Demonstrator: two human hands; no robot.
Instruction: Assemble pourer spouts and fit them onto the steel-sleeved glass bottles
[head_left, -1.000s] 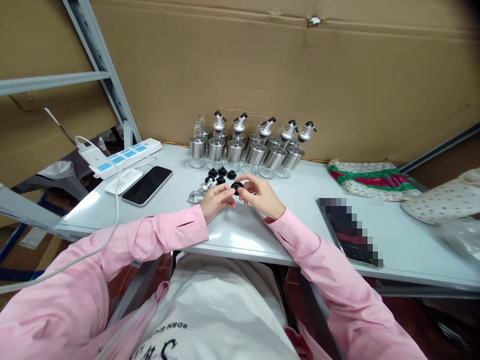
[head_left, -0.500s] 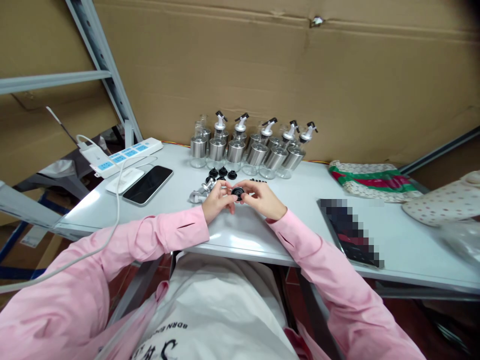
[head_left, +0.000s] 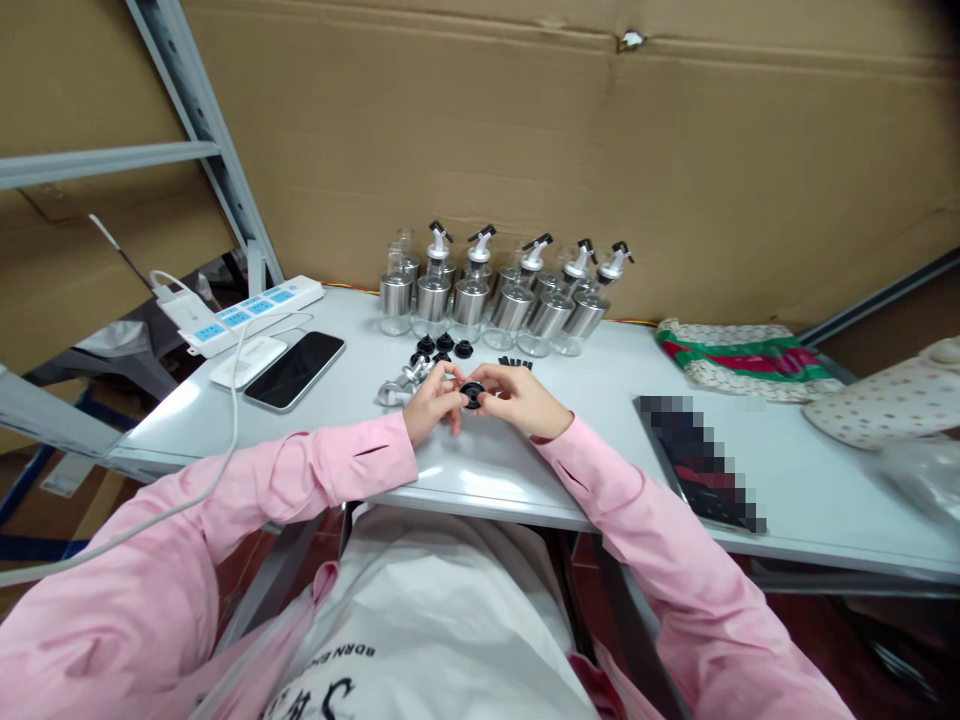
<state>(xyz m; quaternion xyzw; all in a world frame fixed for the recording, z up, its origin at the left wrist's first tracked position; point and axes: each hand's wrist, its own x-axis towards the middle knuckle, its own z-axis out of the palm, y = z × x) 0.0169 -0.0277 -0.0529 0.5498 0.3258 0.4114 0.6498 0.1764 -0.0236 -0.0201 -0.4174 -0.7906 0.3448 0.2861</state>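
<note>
Between my two hands is a round black stopper (head_left: 472,395), its disc face turned up toward me. My left hand (head_left: 435,402) pinches its left edge with thumb and fingers. From the other side my right hand (head_left: 519,398) grips it, fingertips nearly meeting the left ones. Just beyond lie several similar black stoppers (head_left: 445,342). Silver-grey pourer spouts (head_left: 396,393) lie beside my left hand, partly hidden by it. Several small black levers (head_left: 516,364) rest behind my right hand.
Glass bottles with steel bands (head_left: 471,303) stand in rows at the back, several fitted with pourers (head_left: 533,253). Left are a phone (head_left: 295,371), a white charger (head_left: 248,360) and a power strip (head_left: 255,314). Right lie a dark pixelated packet (head_left: 697,465) and a patterned cloth (head_left: 750,365).
The black stopper has tilted and shifted slightly left and down between my fingers. My right fingers have moved a little, showing more of the black levers behind.
</note>
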